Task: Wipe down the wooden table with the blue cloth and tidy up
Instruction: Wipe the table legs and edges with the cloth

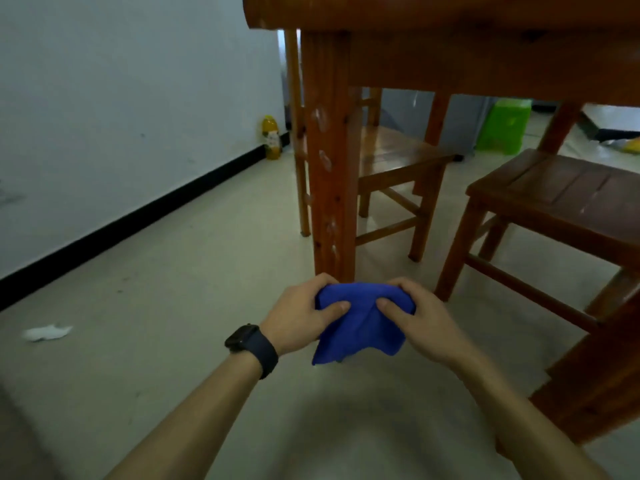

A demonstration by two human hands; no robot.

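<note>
The blue cloth (360, 327) is bunched between both hands, low in front of me and above the floor. My left hand (298, 315), with a dark watch on its wrist, grips the cloth's left side, thumb on top. My right hand (420, 317) grips the right side the same way. A loose corner of the cloth hangs down between my wrists. The wooden table (450, 39) stands just beyond, seen from below its edge, with one leg (330, 168) straight ahead of my hands.
Two wooden chairs stand under and beside the table, one behind the leg (398, 161), one at the right (561, 195). A crumpled white tissue (46, 332) lies on the floor at left. A yellow bottle (271, 136) stands by the wall; a green stool (504, 128) is farther back.
</note>
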